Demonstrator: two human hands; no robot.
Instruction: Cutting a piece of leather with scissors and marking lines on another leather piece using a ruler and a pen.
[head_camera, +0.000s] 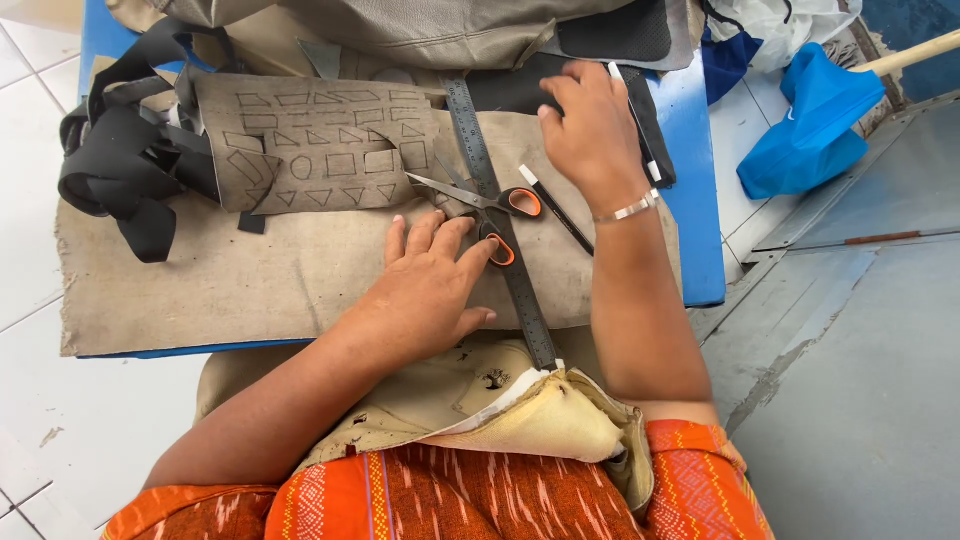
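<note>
My left hand (425, 285) lies flat with fingers spread on a tan leather sheet (250, 285), its fingertips at the lower orange handle of a pair of scissors (480, 200). A long metal ruler (500, 230) runs under the scissors toward my lap. My right hand (590, 125) rests further back on the same sheet, fingers curled down onto the dark material at the rear, beside a thin black-and-white pencil (555, 208). A smaller grey piece (320, 140) marked with drawn shapes lies to the left of the scissors.
Black straps (120, 170) are piled at the left end of the blue table (700, 200). Folded tan and dark fabric (420, 30) lies at the back. A blue bag (810, 120) and a wooden handle (915, 50) sit on the floor to the right. Cream fabric (520, 410) rests in my lap.
</note>
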